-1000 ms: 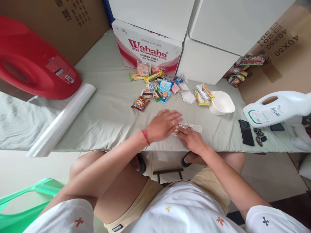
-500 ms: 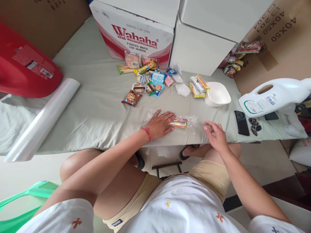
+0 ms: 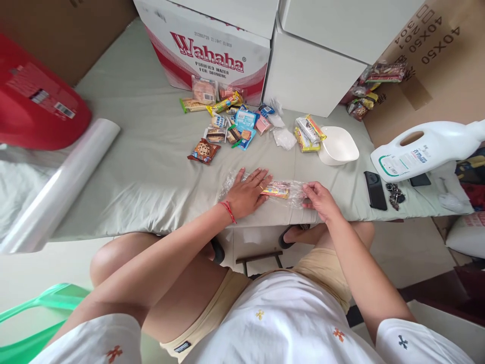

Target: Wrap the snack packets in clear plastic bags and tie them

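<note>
My left hand [image 3: 247, 193] lies flat, fingers spread, over the left part of a crinkled sheet of clear plastic wrap [image 3: 295, 194]. Inside the wrap, a yellow-and-red packaged snack [image 3: 276, 191] shows just right of my fingers; its left end is hidden under them. At the wrap's right end my right hand [image 3: 318, 199] is closed, thumb against fingers, on the film's edge. Beyond the hands lies a loose group of packaged snacks, among them a brown cookie packet [image 3: 203, 150] and a blue packet [image 3: 245, 120].
A white bowl [image 3: 338, 146] stands behind my right hand beside yellow snack packets [image 3: 308, 134]. A roll of clear film [image 3: 64, 187] and a red jug [image 3: 41, 96] are at left. A white detergent bottle [image 3: 420, 150], phone [image 3: 375, 190] and keys [image 3: 395, 195] lie right. Cartons [image 3: 212, 55] line the back.
My right hand has moved left and closed on the right end of the plastic wrap. My left hand stays flat on the wrapped snack.
</note>
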`<state>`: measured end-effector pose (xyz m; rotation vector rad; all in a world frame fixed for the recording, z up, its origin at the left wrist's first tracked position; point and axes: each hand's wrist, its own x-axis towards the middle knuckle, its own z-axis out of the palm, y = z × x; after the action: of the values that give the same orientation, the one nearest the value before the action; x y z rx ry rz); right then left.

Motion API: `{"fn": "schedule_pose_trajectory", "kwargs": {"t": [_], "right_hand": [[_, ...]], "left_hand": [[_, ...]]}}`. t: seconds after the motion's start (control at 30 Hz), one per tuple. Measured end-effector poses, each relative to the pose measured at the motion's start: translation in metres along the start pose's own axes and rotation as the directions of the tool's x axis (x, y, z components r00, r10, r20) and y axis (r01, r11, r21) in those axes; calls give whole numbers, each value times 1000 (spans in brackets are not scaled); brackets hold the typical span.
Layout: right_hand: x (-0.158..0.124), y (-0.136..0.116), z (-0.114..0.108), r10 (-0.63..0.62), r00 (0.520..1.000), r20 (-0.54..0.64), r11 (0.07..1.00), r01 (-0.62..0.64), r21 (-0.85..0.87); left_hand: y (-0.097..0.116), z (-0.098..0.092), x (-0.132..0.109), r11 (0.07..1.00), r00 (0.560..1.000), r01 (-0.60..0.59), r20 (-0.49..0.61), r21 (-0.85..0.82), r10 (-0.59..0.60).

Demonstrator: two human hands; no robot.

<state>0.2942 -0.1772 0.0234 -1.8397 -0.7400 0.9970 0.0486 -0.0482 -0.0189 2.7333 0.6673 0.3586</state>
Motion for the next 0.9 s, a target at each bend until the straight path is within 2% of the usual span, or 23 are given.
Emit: {"fn": "schedule_pose_trajectory", "kwargs": {"t": [0.07,0.13,0.23,0.37,0.47,0.53,0.6,0.63,0.73,0.83,0.9], "right_hand": [[0,2,9,-19,999,-46,999,17,-52],[2,3,18,-41,999,-32,994,37,-100],[2,3,21,-29,1000,0,998,29,-56],[2,-3,20,53,997,-47,992,-47,117],[7,-8,36,61,991,-119,983,-39,180],[10,-12,57,-1,987,-158,997,14,81],[9,-15,81,-152,976,-154,977,125,-172],[6,-15,91,-245,960,-133,925,191,-328],[-10,-10,111,-447,894,-3,651,323,-686],[-25,1,115,-490,864,119,449,367,-815],[-30,7,114,-476,864,163,380,370,-848]], "left_hand": [[2,-1,0,999,999,-23,-45,29,24],[4,-5,-1,994,994,-96,-53,51,99],[4,-10,-1,981,982,-190,30,42,188],[5,-10,0,994,986,-113,123,15,110],[10,-6,1,997,990,-70,124,26,66],[14,-4,1,999,993,-38,109,26,35],[17,-2,0,1000,994,1,108,-1,0],[17,-2,-1,999,993,19,115,-29,-15],[8,-6,-2,984,991,60,127,-169,-39],[-9,-15,-3,943,986,169,42,-285,-164],[-18,-22,-6,915,944,307,-36,-264,-327]]}}
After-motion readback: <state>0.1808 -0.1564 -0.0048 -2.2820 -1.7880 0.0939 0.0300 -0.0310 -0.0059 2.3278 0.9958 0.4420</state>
